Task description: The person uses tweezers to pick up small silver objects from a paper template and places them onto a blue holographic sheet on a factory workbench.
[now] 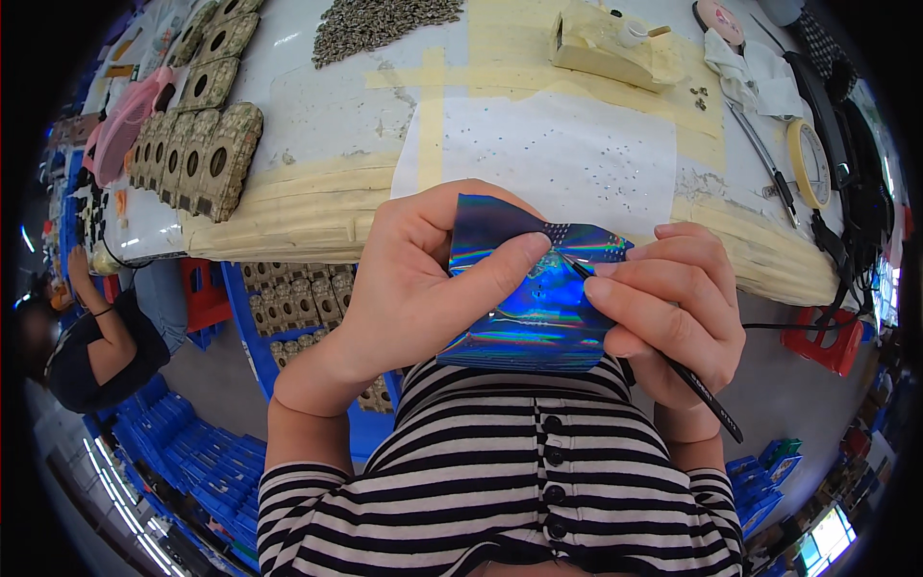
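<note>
A shiny blue holographic sheet [538, 332] with rows of tiny pale dots is held up in front of my striped shirt. My left hand [433, 279] grips it along its left side, thumb pressed on its face. In my right hand [678, 308] is a pair of black tweezers [687, 380], pinched between thumb and fingers. Their fine tip touches or nearly touches the sheet close to my left thumb; what is at the tip is too small to make out. Behind my hands, a white paper [538, 149] on the table carries scattered tiny glinting bits.
Camouflage-patterned cases with round holes [197, 159] stand at the table's left. A heap of small metallic pieces [380, 24] lies far off. To the right are a tape roll [809, 163], a pen-like tool [764, 159] and a cream box-shaped holder [611, 48]. Another person [111, 341] sits at left.
</note>
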{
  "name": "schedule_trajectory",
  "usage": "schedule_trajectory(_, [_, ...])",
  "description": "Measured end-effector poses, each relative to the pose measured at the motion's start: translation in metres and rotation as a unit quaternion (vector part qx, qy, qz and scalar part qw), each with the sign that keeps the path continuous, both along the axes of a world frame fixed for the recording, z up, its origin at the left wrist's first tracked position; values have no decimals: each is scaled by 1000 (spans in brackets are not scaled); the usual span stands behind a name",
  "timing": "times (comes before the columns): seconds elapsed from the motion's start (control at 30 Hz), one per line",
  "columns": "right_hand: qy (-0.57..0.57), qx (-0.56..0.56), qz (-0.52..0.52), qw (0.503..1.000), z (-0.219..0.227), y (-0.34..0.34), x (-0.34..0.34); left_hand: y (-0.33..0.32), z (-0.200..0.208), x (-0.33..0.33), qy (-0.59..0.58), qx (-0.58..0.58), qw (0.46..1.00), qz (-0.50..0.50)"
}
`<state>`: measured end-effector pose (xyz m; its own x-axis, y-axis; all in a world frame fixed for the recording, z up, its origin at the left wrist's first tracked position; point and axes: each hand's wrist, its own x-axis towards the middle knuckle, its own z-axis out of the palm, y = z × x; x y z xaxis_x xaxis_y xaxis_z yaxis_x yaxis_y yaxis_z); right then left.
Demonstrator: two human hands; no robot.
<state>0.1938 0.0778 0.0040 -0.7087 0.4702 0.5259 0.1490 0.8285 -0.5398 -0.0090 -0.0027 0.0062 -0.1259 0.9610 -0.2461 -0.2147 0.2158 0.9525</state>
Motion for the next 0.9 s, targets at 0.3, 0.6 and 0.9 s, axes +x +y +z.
schedule_trajectory(0.3, [-1,-23,-9,1000,2,0,-2,-1,0,1,-28,-4,1000,-9])
schedule_trajectory(0.6, [79,-89,-23,993,-3,6,10,-4,-2,-8,399,250,878,-83])
schedule_trajectory(0.9, [32,-94,14,995,-3,6,8,-15,-2,-2,603,353,707,-111])
